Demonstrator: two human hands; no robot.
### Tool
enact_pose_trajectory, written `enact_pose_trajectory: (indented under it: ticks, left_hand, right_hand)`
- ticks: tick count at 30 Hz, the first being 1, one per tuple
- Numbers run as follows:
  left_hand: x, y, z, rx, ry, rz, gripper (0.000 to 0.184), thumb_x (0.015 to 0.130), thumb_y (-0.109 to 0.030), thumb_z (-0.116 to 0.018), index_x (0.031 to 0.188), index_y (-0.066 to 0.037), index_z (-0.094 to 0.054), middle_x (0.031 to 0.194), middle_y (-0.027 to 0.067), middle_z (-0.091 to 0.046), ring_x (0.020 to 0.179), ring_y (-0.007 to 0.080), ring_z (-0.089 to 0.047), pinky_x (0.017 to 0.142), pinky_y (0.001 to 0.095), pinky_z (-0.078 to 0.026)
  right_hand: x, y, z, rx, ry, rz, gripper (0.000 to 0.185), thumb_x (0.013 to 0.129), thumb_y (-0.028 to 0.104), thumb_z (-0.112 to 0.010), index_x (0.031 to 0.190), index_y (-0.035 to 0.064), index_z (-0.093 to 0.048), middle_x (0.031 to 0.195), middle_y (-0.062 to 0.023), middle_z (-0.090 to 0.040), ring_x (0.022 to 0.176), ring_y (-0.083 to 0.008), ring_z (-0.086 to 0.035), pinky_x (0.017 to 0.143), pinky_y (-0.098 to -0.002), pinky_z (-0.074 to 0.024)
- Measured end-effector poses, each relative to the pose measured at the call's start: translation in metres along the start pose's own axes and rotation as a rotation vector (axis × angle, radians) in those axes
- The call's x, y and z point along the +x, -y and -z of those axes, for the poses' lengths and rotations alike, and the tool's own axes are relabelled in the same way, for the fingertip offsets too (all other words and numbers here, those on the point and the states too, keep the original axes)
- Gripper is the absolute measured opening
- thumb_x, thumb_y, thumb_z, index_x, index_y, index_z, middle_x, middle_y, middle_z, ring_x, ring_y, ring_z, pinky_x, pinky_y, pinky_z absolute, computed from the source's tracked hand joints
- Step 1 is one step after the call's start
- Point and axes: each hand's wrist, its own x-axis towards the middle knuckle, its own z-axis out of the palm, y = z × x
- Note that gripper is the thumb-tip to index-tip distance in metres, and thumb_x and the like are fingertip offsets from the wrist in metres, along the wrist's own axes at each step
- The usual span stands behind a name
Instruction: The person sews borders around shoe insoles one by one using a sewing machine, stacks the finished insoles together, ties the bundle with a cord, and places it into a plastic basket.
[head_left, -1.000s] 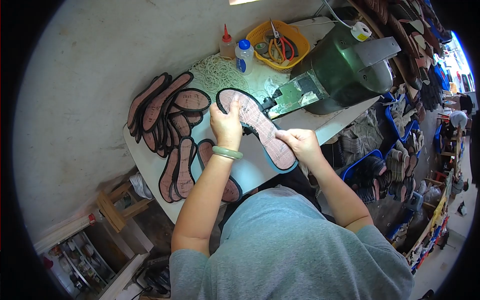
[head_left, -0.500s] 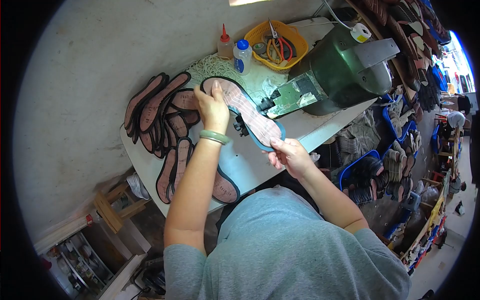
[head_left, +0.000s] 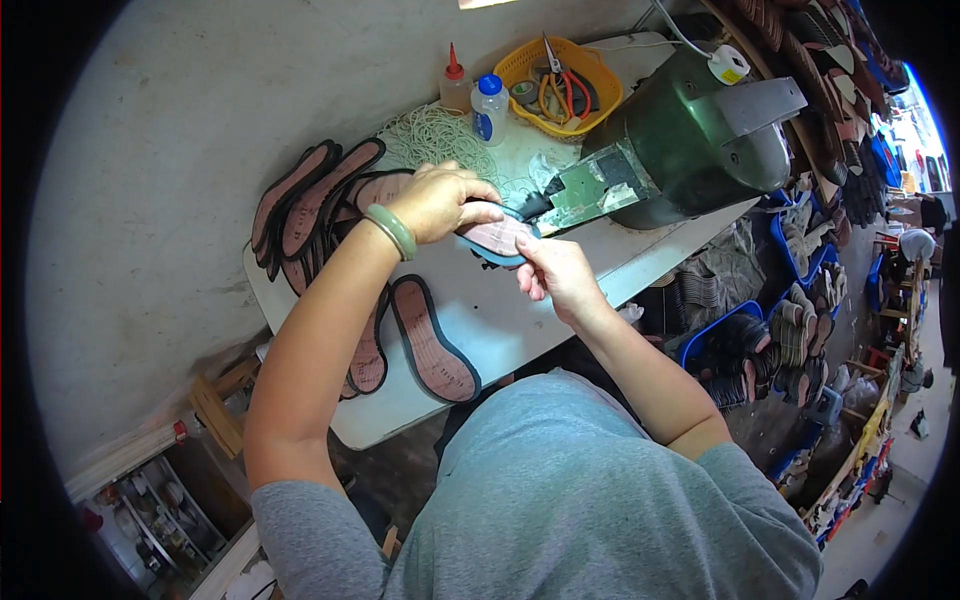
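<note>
A pink insole [head_left: 497, 236] with a dark blue-grey rim is held between both hands at the end of the sewing machine's green arm [head_left: 597, 190]. My left hand [head_left: 447, 203], with a jade-coloured bangle on the wrist, reaches over the insole's far end with its fingers closed on it and hides that part. At the near end, my right hand [head_left: 558, 275] pinches the insole between thumb and fingers. Just left of my hands, another insole [head_left: 433, 340] with a black rim lies flat on the white table [head_left: 520, 340]. Whether the needle touches the held insole is hidden.
A pile of black-rimmed insoles [head_left: 305, 205] lies at the table's left. Behind my hands are tangled pale cord [head_left: 425, 137], a red-tipped bottle [head_left: 456, 85], a blue-capped bottle [head_left: 490, 108] and a yellow basket [head_left: 607, 82] with pliers. Blue crates [head_left: 690, 345] of footwear parts stand right.
The insole has turned and drawn in toward the machine's arm, so less of it shows. My left hand has moved right and curled over it; my right hand has shifted slightly up and left.
</note>
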Motion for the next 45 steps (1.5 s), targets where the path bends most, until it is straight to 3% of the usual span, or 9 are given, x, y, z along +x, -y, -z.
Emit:
enact_pose_trajectory:
  ticks: [5, 12, 13, 16, 22, 34, 40, 43, 45]
  left_hand:
    - [-0.017, -0.020, -0.008, -0.094, -0.097, 0.117, 0.032, 0.091, -0.036, -0.059, 0.110, -0.013, -0.070, 0.101, 0.0141, -0.070, 0.097, 0.0348, -0.063, 0.086, 0.0415, -0.048]
    - [-0.035, -0.049, -0.024, -0.362, -0.132, 0.442, 0.037, 0.093, -0.029, -0.061, 0.124, -0.008, -0.062, 0.113, 0.0173, -0.068, 0.097, 0.0306, -0.067, 0.085, 0.0355, -0.050]
    - [-0.037, -0.048, -0.030, -0.381, -0.110, 0.466, 0.041, 0.094, -0.027, -0.061, 0.130, -0.007, -0.057, 0.107, 0.0187, -0.069, 0.092, 0.0240, -0.068, 0.082, 0.0325, -0.051]
    - [-0.038, -0.052, -0.046, -0.485, -0.197, 0.515, 0.049, 0.091, -0.036, -0.061, 0.131, -0.009, -0.056, 0.099, 0.0235, -0.068, 0.094, 0.0368, -0.066, 0.082, 0.0407, -0.050]
    - [-0.031, -0.074, -0.050, -0.499, -0.220, 0.680, 0.056, 0.090, -0.041, -0.061, 0.125, 0.001, -0.049, 0.086, 0.0240, -0.067, 0.084, 0.0391, -0.066, 0.075, 0.0457, -0.050]
    - [0.003, -0.044, -0.042, -0.299, -0.462, 0.680, 0.056, 0.089, -0.041, -0.061, 0.120, 0.005, -0.052, 0.089, 0.0245, -0.067, 0.088, 0.0414, -0.066, 0.077, 0.0469, -0.051]
    - [-0.002, 0.018, -0.054, -0.753, -0.565, 0.628, 0.044, 0.086, -0.023, -0.071, 0.117, 0.005, -0.057, 0.085, 0.0136, -0.067, 0.074, 0.0198, -0.064, 0.067, 0.0335, -0.050]
    - [-0.085, 0.040, -0.033, -0.620, -0.292, 0.592, 0.045, 0.084, -0.024, -0.072, 0.117, 0.004, -0.059, 0.084, 0.0125, -0.067, 0.074, 0.0213, -0.064, 0.068, 0.0334, -0.050]
    - [-0.141, 0.037, -0.036, -0.406, -0.225, 0.720, 0.044, 0.084, -0.021, -0.072, 0.118, 0.003, -0.058, 0.089, 0.0138, -0.066, 0.077, 0.0266, -0.063, 0.071, 0.0359, -0.050]
  right_hand:
    - [0.000, 0.008, 0.005, -0.100, -0.044, 0.021, 0.033, 0.097, 0.030, -0.059, 0.078, 0.0025, -0.065, 0.057, -0.0034, -0.061, 0.041, -0.0061, -0.049, 0.039, -0.0193, -0.0357]
    - [-0.009, -0.002, 0.016, -0.166, 0.052, 0.092, 0.031, 0.097, 0.028, -0.058, 0.090, 0.0005, -0.069, 0.068, -0.0037, -0.066, 0.053, -0.0065, -0.055, 0.050, -0.0205, -0.0423]
    - [-0.016, -0.007, 0.012, -0.169, 0.067, 0.113, 0.031, 0.098, 0.028, -0.057, 0.092, 0.0005, -0.069, 0.071, -0.0037, -0.067, 0.056, -0.0066, -0.057, 0.053, -0.0208, -0.0439]
    - [-0.042, -0.024, 0.004, -0.140, 0.184, 0.123, 0.027, 0.097, 0.025, -0.058, 0.105, 0.0002, -0.068, 0.084, -0.0039, -0.068, 0.072, -0.0096, -0.062, 0.066, -0.0241, -0.0495]
    - [-0.100, -0.026, 0.024, -0.069, 0.203, -0.080, 0.041, 0.093, 0.017, -0.064, 0.128, -0.0010, -0.053, 0.104, -0.0019, -0.063, 0.088, -0.0072, -0.058, 0.081, -0.0243, -0.0486]
    - [-0.045, -0.011, 0.038, 0.019, 0.117, 0.114, 0.029, 0.094, 0.018, -0.064, 0.115, -0.0007, -0.062, 0.096, 0.0007, -0.064, 0.082, -0.0049, -0.056, 0.075, -0.0203, -0.0451]
    - [-0.027, -0.016, 0.027, -0.150, 0.213, 0.064, 0.033, 0.098, 0.028, -0.057, 0.114, 0.0004, -0.062, 0.097, -0.0039, -0.067, 0.081, -0.0099, -0.061, 0.074, -0.0245, -0.0499]
    - [-0.016, -0.071, 0.003, -0.253, 0.408, -0.150, 0.044, 0.096, 0.039, -0.059, 0.117, 0.0007, -0.062, 0.101, -0.0092, -0.070, 0.088, -0.0161, -0.068, 0.074, -0.0285, -0.0536]
    - [-0.004, -0.116, -0.017, -0.576, 0.335, -0.158, 0.045, 0.089, 0.025, -0.070, 0.121, -0.0039, -0.059, 0.100, -0.0121, -0.070, 0.087, -0.0161, -0.067, 0.073, -0.0283, -0.0521]
